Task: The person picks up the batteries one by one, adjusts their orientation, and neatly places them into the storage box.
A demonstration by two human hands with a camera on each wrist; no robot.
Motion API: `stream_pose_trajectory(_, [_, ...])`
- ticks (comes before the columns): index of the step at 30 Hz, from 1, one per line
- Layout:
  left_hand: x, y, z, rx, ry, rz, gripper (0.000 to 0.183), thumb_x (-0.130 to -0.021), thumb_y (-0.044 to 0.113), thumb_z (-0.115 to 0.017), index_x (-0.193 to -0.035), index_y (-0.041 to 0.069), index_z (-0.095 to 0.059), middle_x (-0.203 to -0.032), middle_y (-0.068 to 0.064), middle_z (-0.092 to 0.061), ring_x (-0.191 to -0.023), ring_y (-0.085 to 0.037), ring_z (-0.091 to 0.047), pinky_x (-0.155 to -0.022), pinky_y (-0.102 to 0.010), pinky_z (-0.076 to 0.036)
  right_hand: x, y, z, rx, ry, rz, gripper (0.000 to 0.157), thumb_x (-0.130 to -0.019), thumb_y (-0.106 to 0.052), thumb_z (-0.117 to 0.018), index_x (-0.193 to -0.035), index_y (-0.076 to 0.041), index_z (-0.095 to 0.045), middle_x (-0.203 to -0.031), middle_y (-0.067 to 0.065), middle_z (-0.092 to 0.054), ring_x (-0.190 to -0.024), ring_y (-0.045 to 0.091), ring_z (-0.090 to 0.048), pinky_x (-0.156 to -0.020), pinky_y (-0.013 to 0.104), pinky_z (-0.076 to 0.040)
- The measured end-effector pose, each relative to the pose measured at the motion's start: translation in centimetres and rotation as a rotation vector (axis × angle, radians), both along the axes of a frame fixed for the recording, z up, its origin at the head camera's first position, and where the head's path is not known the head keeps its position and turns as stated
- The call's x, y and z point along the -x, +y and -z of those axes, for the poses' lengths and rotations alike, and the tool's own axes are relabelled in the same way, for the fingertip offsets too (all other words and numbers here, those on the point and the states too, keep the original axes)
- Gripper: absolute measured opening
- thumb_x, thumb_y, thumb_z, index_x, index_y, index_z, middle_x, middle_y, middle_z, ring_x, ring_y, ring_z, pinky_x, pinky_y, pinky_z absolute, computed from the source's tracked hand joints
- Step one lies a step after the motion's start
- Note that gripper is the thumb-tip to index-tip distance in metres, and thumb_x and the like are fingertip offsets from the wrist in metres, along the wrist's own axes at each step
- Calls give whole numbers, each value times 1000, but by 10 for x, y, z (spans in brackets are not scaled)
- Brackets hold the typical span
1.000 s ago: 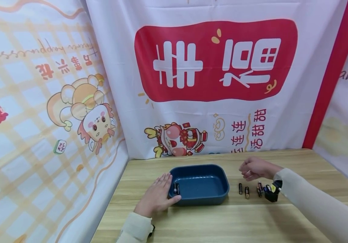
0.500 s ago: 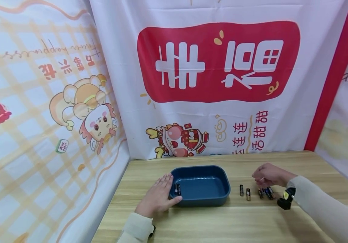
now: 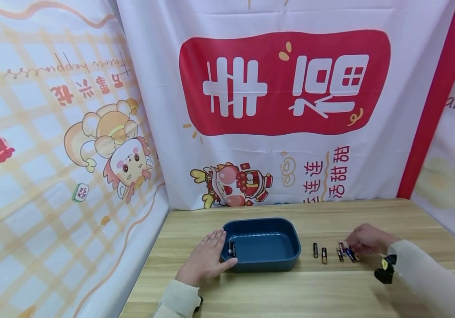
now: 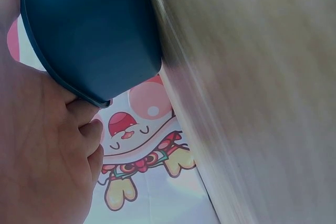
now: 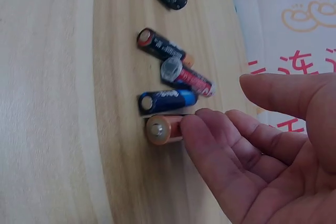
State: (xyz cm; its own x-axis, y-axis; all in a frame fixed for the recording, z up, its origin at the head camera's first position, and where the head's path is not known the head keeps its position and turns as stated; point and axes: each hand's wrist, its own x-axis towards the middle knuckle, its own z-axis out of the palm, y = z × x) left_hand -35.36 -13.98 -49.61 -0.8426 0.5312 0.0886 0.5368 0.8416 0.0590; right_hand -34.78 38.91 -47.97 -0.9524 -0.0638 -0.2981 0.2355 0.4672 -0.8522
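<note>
A dark blue box (image 3: 265,266) stands on the wooden table, with two dark batteries (image 3: 232,249) lying inside at its left end. My left hand (image 3: 205,257) rests along the box's left rim, fingers straight and thumb at the near corner. My right hand (image 3: 372,239) is at the right-hand cluster of batteries. In the right wrist view, one fingertip touches a copper-coloured battery (image 5: 165,130), while the thumb stands well apart from it. Beside it lie a blue battery (image 5: 168,101), a red-and-silver battery (image 5: 188,77) and a black battery (image 5: 164,47).
Between box and cluster, a black battery (image 3: 315,250) and a black-and-copper battery (image 3: 324,255) lie separately on the table (image 3: 275,293). Printed cloths hang at the back (image 3: 152,132) and on both sides.
My right hand has moved right and down, from above the table near the box to the battery cluster. The left hand and the box stay in place.
</note>
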Motion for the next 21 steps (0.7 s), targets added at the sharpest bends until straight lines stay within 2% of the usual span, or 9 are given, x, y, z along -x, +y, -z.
stream_pose_trajectory(6, [-1, 0, -1, 2, -12, -10, 96, -90, 76, -31, -156, 8, -18, -161, -6, -13, -147, -24, -10, -117, -44, -13, -1, 6, 6, -28, 19, 25, 13, -88, -2, -61, -93, 10, -63, -73, 9, -59, -63, 19, -60, -61, 35, -57])
stream_pose_trajectory(10, [-3, 0, -2, 4, -10, -10, 96, -90, 76, -31, -156, 8, -18, -161, -6, -13, -147, -24, -10, -117, -45, -13, 0, 10, 9, -64, 7, 33, 14, -89, -2, -60, -95, 10, -64, -77, 9, -61, -67, 20, -61, -63, 34, -57])
stream_pose_trajectory(16, [-4, 0, -2, 3, -6, -12, 96, -90, 76, -31, -156, 7, -18, -161, -6, -13, -147, -24, -10, -117, -45, -13, 0, 13, 14, -108, -23, 41, 10, -86, -1, -60, -91, 6, -65, -77, 8, -62, -69, 21, -60, -63, 34, -55])
stream_pose_trajectory(21, [-4, 0, -2, -1, -7, -8, 96, -90, 76, -31, -156, 7, -17, -162, -6, -12, -147, -24, -9, -117, -44, -13, -1, 13, 18, -93, -50, 60, 7, -84, -1, -62, -88, 5, -64, -77, 8, -63, -68, 21, -60, -63, 36, -55])
